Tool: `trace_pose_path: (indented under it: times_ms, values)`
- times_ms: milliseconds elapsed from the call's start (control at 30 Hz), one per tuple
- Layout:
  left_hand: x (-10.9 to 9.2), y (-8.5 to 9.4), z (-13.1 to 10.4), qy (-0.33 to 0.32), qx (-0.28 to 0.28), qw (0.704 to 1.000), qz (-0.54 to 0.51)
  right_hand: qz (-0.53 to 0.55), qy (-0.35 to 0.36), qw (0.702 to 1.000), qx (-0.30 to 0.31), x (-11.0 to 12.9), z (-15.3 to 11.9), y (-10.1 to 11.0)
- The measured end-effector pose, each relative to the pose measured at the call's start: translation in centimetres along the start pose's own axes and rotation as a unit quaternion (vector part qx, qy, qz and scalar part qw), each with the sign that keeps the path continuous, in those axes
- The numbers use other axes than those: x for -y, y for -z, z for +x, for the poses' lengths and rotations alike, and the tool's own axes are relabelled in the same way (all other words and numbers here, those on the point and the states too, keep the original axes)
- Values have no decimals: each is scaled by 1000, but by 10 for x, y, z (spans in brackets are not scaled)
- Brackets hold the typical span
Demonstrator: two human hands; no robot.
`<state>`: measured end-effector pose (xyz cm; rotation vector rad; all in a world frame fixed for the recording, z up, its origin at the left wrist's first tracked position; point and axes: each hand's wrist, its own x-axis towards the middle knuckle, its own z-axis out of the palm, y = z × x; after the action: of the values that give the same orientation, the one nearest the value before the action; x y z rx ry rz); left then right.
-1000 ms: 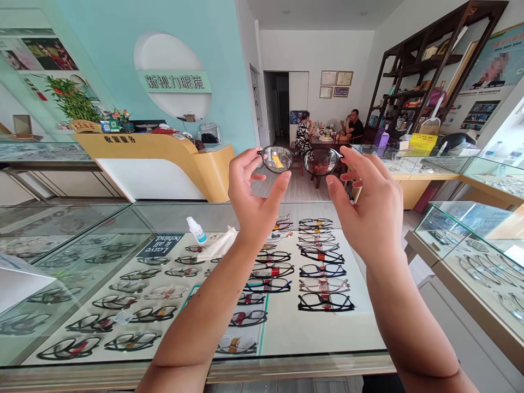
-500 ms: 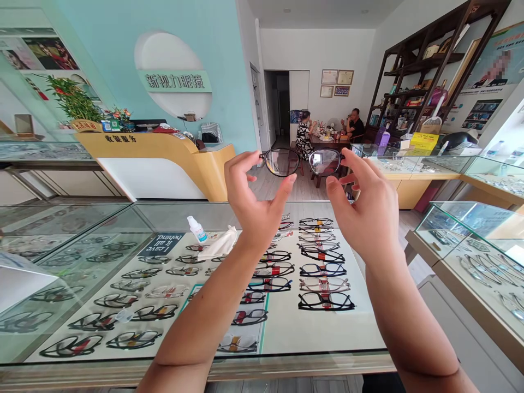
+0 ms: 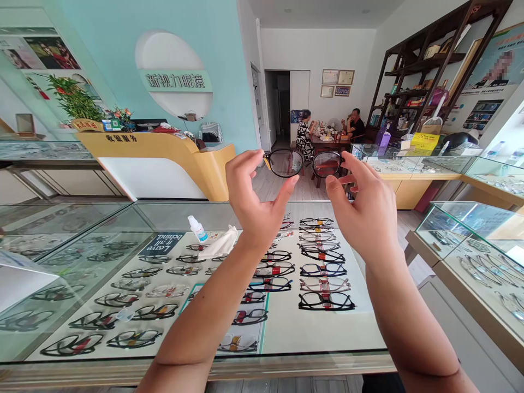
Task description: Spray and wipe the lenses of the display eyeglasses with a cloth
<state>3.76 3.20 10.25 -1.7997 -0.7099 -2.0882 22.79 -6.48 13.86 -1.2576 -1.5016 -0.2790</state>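
Note:
A pair of eyeglasses point(image 3: 286, 163) with dark rounded rims is held up in the air above the far edge of the glass counter. My left hand point(image 3: 257, 199) grips its left end by the temple hinge, index finger above and thumb below the lens. At the other end, my right hand point(image 3: 364, 204) pinches the frame near the right hinge, with the thumb under the right lens. The lenses face me and are see-through. Below, inside or under the counter glass point(image 3: 282, 338), rows of spectacle frames point(image 3: 326, 301) lie on a white surface.
A small spray bottle point(image 3: 197, 229) and a white cloth point(image 3: 219, 243) rest on the counter. Another glass case point(image 3: 478, 256) stands at right, a wood-and-white reception desk point(image 3: 151, 164) at back left. Two people sit at a far table point(image 3: 329, 143).
The eyeglasses have turned and shifted slightly to the right; the left temple now shows a yellowish part. Both hands stay almost in place, still holding the frame.

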Motion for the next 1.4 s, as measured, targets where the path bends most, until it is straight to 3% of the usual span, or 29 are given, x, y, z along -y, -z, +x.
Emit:
trace_pose_path:
  times_ms: [600, 867, 1400]
  values:
    - [9, -7, 1, 15, 3, 998, -57, 24, 30, 999, -10, 4, -4, 1]
    - [7, -8, 1, 24, 3, 999, -36, 27, 42, 999, -9, 3, -5, 0]
    - [-5, -9, -7, -5, -56, 998, 21, 32, 38, 999, -9, 0, -3, -2]
